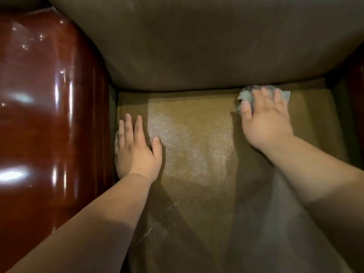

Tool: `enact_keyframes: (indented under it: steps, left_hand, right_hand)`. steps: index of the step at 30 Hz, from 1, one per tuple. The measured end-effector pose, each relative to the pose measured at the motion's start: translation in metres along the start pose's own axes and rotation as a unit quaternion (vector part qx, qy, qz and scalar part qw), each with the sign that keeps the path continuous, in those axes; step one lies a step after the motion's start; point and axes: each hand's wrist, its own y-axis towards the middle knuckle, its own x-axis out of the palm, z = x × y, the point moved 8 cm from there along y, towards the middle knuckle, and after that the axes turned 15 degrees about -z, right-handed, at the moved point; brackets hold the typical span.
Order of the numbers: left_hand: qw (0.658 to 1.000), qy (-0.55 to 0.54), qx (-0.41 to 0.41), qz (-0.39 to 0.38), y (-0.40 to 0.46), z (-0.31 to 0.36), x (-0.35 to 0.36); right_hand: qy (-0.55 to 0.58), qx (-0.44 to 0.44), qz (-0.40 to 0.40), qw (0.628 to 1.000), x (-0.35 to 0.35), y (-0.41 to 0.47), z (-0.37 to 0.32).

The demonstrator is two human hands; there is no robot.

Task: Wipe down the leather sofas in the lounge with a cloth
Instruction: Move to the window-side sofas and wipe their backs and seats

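Backrest (pixel 206 42) fills the top of the view, brown leather, bulging forward over the rear edge of the seat. Seat cushion (pixel 197 154) below it, olive-brown pebbled leather, a lit patch down the middle, shadow toward the near edge. A glossy red-brown wooden armrest (pixel 45 115) runs along the left side, with a narrow dark gap between it and the cushion edge. A dark strip of the right armrest (pixel 357 95) shows at the far right.

Left hand (pixel 136 150) lies flat on the cushion, right at its left edge beside the gap. Fingers straight and close together, thumb angled out to the right.

Right hand (pixel 266 121) sits at the rear right of the seat, on top of a crumpled grey cloth (pixel 246 97). Fingers spread over the cloth, thumb along its left side. Fingertips are blurred, so can't tell whether they curl into the fabric or just press it flat. The cloth touches the crease where seat meets backrest.

Open leather lies between the two hands across the middle of the seat, plus a strip right of the cloth up to the right armrest.
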Motion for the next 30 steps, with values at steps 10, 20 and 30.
enact_keyframes:
  steps: [10,20,30]
  left_hand:
    - [1.000,0.025,0.005,0.012,-0.001,0.002,0.001]
    - [0.999,0.052,0.002,0.013,0.001,0.004,0.005]
    - [0.999,0.038,0.013,0.012,0.002,0.004,0.003]
  right_hand:
    - [-0.114,-0.236,-0.036,0.964,0.030,-0.023,-0.093]
    - [0.007,-0.313,0.021,0.949,0.050,-0.084,-0.107]
    - [-0.090,-0.173,-0.010,0.981,0.058,-0.071,-0.076]
